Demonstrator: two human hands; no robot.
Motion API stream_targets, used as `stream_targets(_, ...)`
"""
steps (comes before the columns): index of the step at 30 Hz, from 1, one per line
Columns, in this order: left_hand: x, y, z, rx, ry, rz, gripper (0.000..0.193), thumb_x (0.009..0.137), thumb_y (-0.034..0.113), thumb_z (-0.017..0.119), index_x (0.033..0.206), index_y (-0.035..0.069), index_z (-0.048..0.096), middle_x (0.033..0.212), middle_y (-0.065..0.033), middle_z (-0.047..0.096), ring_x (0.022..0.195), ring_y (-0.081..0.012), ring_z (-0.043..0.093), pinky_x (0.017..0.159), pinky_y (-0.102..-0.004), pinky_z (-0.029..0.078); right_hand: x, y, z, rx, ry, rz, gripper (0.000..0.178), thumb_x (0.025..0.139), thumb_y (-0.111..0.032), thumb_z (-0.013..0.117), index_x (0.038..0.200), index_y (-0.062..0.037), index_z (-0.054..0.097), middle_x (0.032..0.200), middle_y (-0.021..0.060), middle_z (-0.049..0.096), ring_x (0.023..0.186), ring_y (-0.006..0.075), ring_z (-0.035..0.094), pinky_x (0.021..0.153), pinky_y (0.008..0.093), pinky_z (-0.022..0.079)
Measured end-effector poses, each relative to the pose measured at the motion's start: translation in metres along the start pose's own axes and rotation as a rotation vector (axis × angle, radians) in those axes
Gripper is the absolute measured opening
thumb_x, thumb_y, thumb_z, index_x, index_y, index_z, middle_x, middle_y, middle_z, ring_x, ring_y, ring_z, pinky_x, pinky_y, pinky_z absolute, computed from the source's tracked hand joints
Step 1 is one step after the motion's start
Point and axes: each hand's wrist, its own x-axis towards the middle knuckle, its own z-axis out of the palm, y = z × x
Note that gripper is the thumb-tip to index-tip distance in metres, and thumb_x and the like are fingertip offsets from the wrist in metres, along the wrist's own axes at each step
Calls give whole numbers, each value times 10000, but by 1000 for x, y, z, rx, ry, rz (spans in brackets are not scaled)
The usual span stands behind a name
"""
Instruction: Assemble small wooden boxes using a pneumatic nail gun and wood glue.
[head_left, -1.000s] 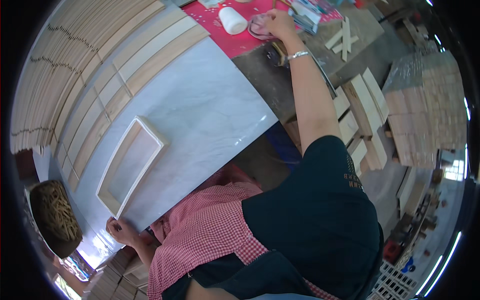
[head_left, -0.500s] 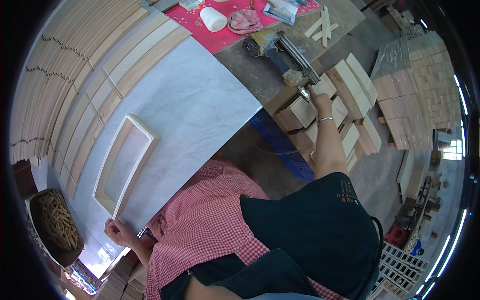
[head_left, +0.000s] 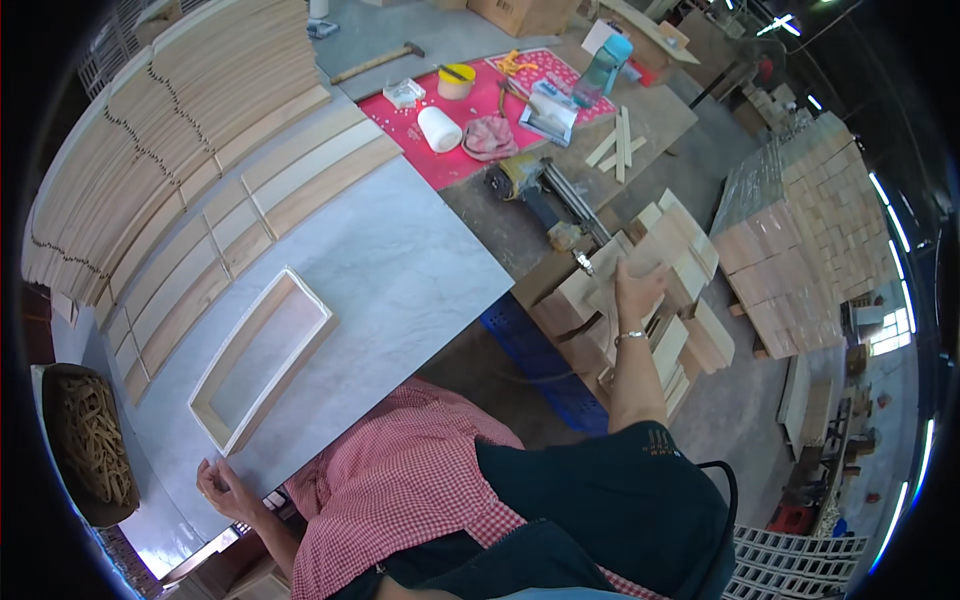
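On the pale marbled tabletop (head_left: 400,240) lies a curved, four-sided wooden frame (head_left: 290,370). My left hand (head_left: 228,490) rests by the frame's near corner at the table edge, fingers loosely bent and apart, holding nothing. Out to the right, my right hand (head_left: 637,292) is on a pile of wooden pieces, thumb and fingers spread across a light wooden board (head_left: 655,250) and gripping it; the fingertips are partly hard to make out. Just beyond that hand, a nail gun (head_left: 550,205) lies on the brown bench with its metal air fitting toward me.
Rows of curved wooden slats (head_left: 200,130) line the table's far left. A bin of wood offcuts (head_left: 95,440) stands at left. On a pink sheet (head_left: 400,125) are a white bottle (head_left: 439,130), a cloth (head_left: 490,138) and a yellow tub (head_left: 456,82). Wrapped wood stacks (head_left: 800,220) stand right.
My right hand has left the nail gun's air fitting and come onto the wooden boards beside it. The left hand stays near the frame's corner. The view has tilted up.
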Motion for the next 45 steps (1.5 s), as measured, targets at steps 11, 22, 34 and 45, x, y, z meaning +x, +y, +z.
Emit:
stream_targets(11,14,148,-18,-298,-123,256,391,1006,156,591,1371,24,539,1448,-152,529,1297,-297,535,1090,-423,427,-59,-230,-119,663,-447,-1231,732,667,-322,828,1333,-98,622,1381,178,571,1216,366,558,1009,456,468)
stream_targets(22,13,182,-31,-1001,-431,-572,288,1014,95,546,1254,-56,594,1072,-103,662,893,-123,606,772,-240,499,-235,-346,-145,882,-980,-2152,810,701,-393,822,1412,-116,553,1526,194,434,1338,366,463,1122,477,340)
stream_targets(34,6,120,-52,-517,-186,-444,286,943,137,695,1171,-35,692,1041,-103,685,888,-135,634,806,-243,522,-244,-392,-135,712,-1014,-2129,791,642,-240,853,1382,-112,604,1479,106,521,1315,325,489,1144,445,363)
stream_targets(45,-10,114,-21,-6,-189,-84,284,832,112,792,1070,-35,743,934,-86,669,802,-175,627,718,-278,510,-259,-405,-124,578,-1034,-2209,790,614,-236,861,1360,-105,636,1476,100,545,1302,333,506,1157,440,365)
